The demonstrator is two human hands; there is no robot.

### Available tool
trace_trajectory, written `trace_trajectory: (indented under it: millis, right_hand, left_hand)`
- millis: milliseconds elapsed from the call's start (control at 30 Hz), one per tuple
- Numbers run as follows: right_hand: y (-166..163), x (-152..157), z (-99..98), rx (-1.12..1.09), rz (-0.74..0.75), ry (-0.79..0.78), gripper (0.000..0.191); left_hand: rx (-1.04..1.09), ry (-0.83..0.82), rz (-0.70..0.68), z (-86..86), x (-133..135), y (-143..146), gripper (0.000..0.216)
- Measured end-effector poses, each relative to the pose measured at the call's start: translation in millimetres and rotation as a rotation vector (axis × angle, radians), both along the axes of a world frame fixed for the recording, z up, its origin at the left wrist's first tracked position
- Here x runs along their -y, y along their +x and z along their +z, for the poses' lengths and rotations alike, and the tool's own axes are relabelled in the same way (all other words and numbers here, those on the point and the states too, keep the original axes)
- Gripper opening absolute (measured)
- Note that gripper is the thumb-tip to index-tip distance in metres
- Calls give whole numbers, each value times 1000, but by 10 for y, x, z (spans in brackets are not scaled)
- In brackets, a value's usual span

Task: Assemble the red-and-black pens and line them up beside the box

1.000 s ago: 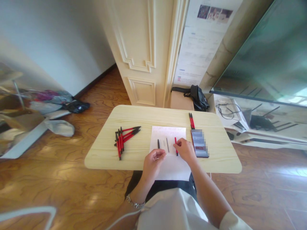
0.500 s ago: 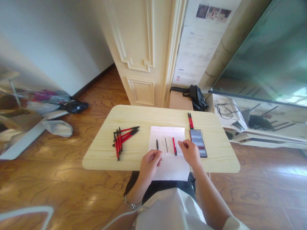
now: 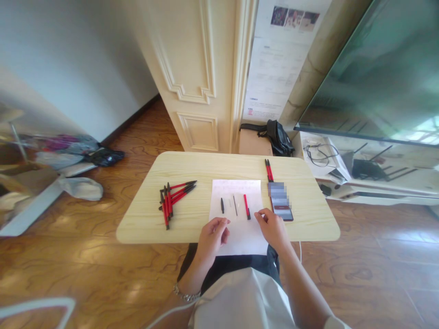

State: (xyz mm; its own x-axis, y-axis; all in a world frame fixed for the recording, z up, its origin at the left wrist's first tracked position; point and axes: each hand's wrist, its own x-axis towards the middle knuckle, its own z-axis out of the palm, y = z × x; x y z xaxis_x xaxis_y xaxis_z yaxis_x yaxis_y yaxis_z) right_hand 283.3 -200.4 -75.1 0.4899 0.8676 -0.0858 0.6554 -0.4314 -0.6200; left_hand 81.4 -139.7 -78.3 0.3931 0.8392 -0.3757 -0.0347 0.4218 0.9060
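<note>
A white sheet of paper [image 3: 236,237] lies at the near edge of the table, with the parts of a pen set apart in a row on it. From left to right I see a black pen tip [image 3: 222,205], a small pale piece [image 3: 230,203], a thin dark refill [image 3: 235,205], a faint clear piece [image 3: 239,205] and a red barrel with a black end [image 3: 246,205]. My left hand [image 3: 214,234] is over the paper's left edge, below the black tip, its fingers curled and thumb against them. To the right of the barrel, my right hand [image 3: 270,224] has thumb and forefinger pinched. Neither hand shows anything held.
Several red-and-black pens [image 3: 171,198] lie piled on the table's left side. A phone [image 3: 281,203] rests at the right, with more pens [image 3: 269,170] beyond it. Past the wooden table [image 3: 192,167] are a door [image 3: 199,128] and a black bag [image 3: 276,139].
My right hand has come slightly nearer to me and away from the red barrel. The left hand has hardly moved. The whole view has shifted a little.
</note>
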Motion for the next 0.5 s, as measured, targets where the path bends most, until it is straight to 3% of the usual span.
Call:
trace_trajectory:
  millis: [233,500]
  right_hand:
    - [26,-461,39,93,48,-39,17]
    - [-5,-756,13,171,69,-143,31]
  left_hand:
    - [10,7,-11,2,-8,-15,31]
    - [25,23,-11,-6,-46,-21,30]
